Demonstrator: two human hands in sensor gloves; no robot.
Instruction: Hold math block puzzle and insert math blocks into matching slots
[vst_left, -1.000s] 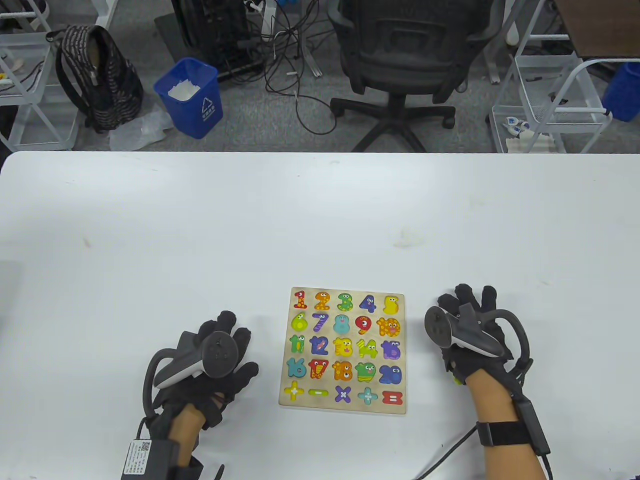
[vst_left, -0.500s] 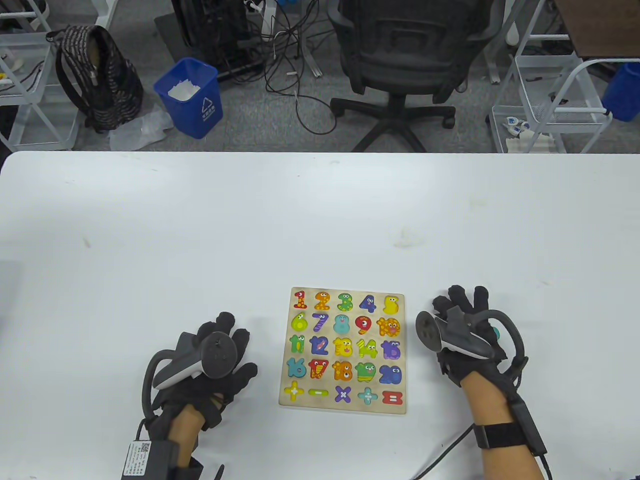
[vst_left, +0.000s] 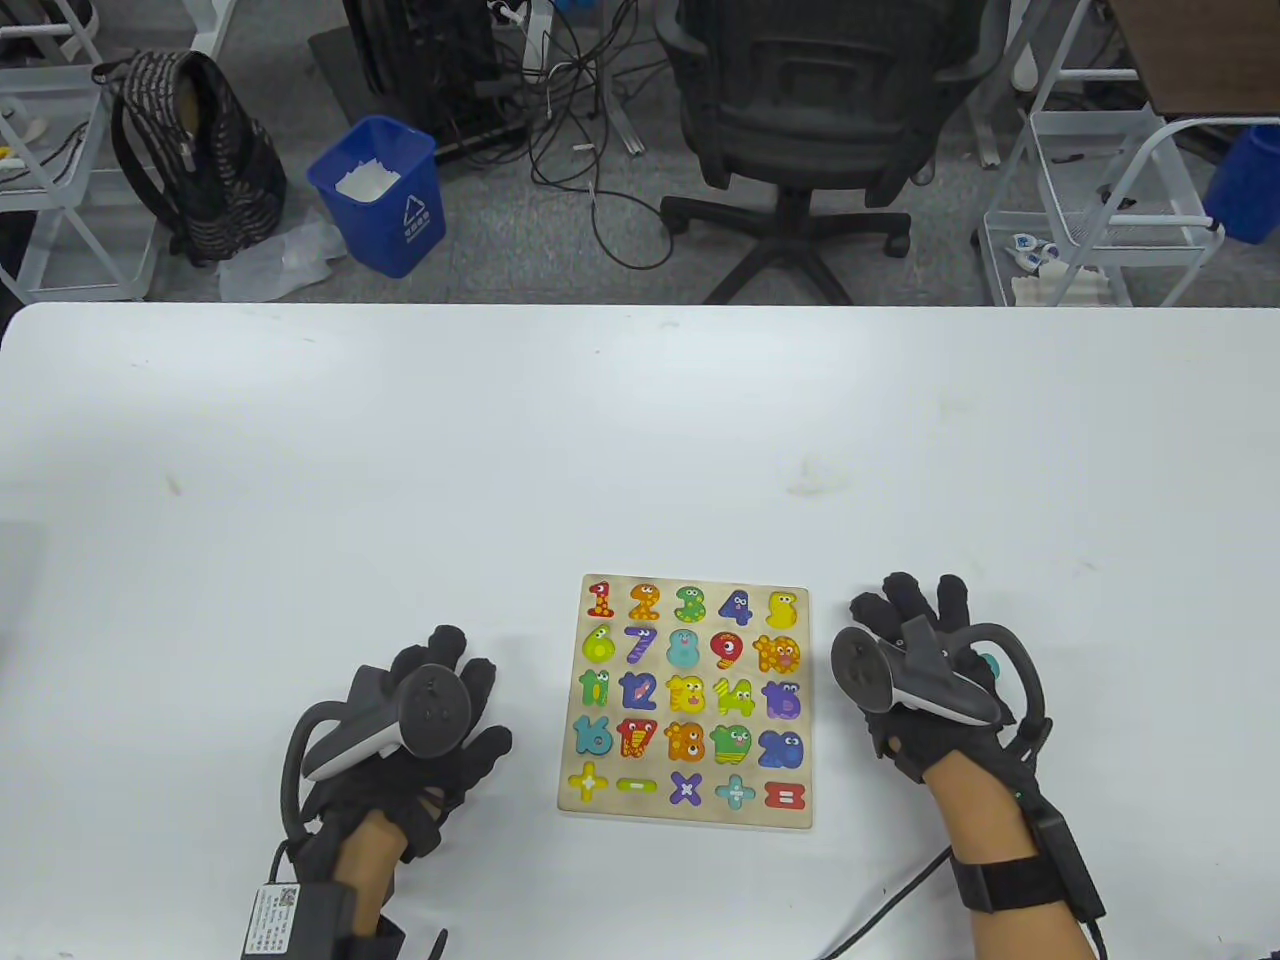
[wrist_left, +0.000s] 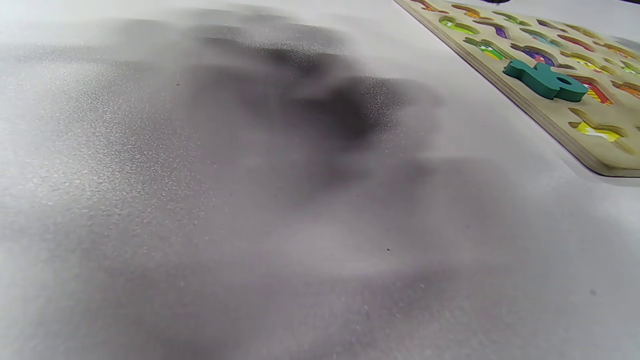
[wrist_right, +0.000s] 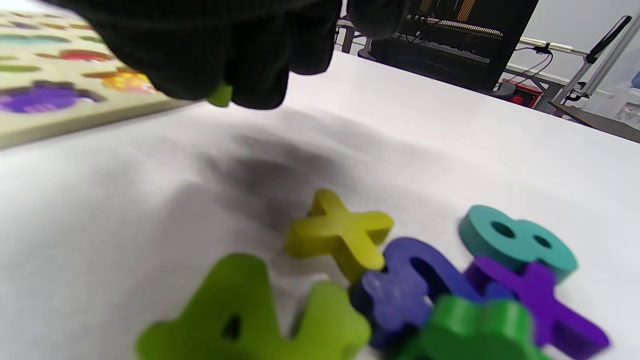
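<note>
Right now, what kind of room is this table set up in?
Probably an office or lab workspace: beyond the white table stand a black office chair, a blue waste bin and tangled cables on grey carpet.

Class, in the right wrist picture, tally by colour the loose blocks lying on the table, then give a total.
Lime green block: 1
Yellow-green block: 1
Blue block: 1
Teal block: 1
Purple block: 1
Dark green block: 1
Total: 6
Not counted: the lime piece pinched in the right hand.
</note>
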